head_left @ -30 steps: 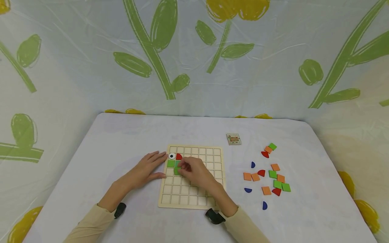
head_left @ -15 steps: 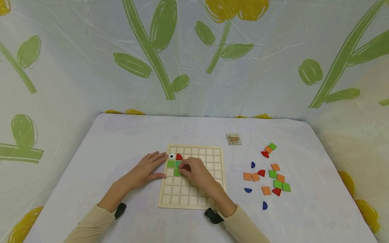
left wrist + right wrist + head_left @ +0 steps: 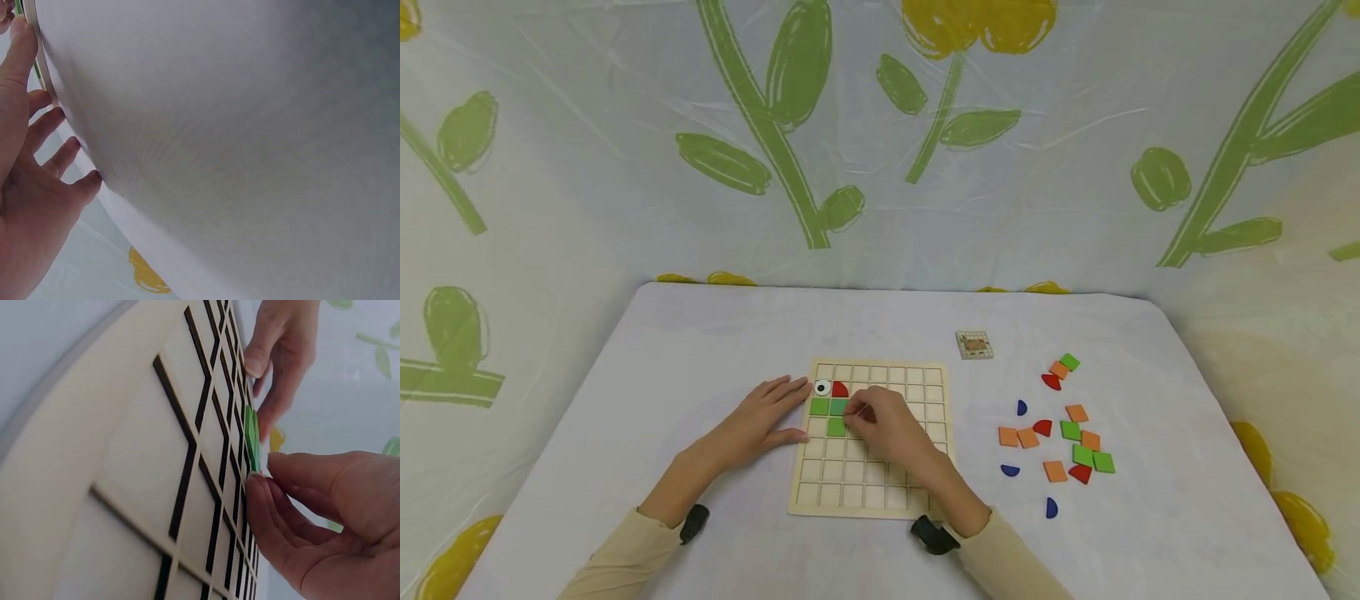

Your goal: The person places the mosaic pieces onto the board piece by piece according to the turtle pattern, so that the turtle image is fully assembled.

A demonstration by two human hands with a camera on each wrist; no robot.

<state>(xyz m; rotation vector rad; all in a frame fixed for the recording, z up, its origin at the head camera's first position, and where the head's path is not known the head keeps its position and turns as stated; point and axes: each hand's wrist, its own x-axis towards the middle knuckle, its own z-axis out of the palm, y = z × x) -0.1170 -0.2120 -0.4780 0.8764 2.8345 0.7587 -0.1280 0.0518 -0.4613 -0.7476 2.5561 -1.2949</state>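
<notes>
A pale wooden grid board lies on the table. My left hand has its fingers spread flat, with fingertips touching the board's left edge. My right hand is over the middle of the board with bent fingers, thumb and index tips at the right edge of a green square tile. In the right wrist view those tips are slightly apart beside the green tiles, and I see nothing between them. Also on the board are a white eye tile, a red quarter-circle tile, a green tile and a teal-green tile.
Right of the board lie several loose pieces: orange squares, green squares, red quarter circles and blue half circles. A small picture card lies behind the board's right corner. A flower-printed cloth hangs at the back.
My right fingers have drawn slightly right from the lower green tile, which now shows more fully in its cell. The left hand stays at the board's edge. The head view has shifted slightly.
</notes>
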